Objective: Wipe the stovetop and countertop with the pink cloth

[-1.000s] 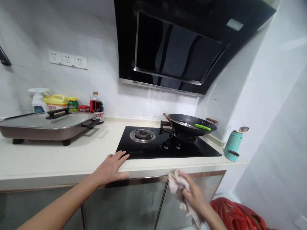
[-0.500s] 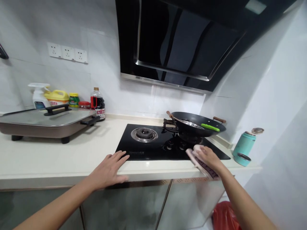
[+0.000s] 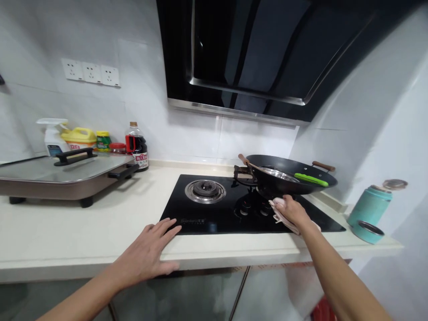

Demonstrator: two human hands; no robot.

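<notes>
My right hand (image 3: 291, 212) is closed on a pale cloth (image 3: 286, 222), pressed against the black glass gas stove (image 3: 214, 225) right of its knobs (image 3: 245, 207). Fingers spread, my left hand (image 3: 152, 245) rests on the counter's front edge, its fingertips by the stove's front left corner. Just beyond my right hand, a black wok (image 3: 284, 180) with wooden handles sits over the right burner. A bright green handle (image 3: 310, 179) and a shiny metal piece (image 3: 279, 173) lie in the wok. The left burner (image 3: 205, 191) is uncovered.
A lidded electric pan (image 3: 63, 189) stands on the counter (image 3: 140, 214) at left, with a spray bottle (image 3: 55, 137), yellow jug (image 3: 79, 136) and soy sauce bottle (image 3: 137, 147) behind. At right are a teal flask (image 3: 370, 206) and its cup (image 3: 367, 232). A range hood (image 3: 240, 107) hangs above.
My right hand has moved the cloth from the stove's front edge farther onto the glass, close under the wok. My left hand stays on the counter edge. The view has shifted slightly.
</notes>
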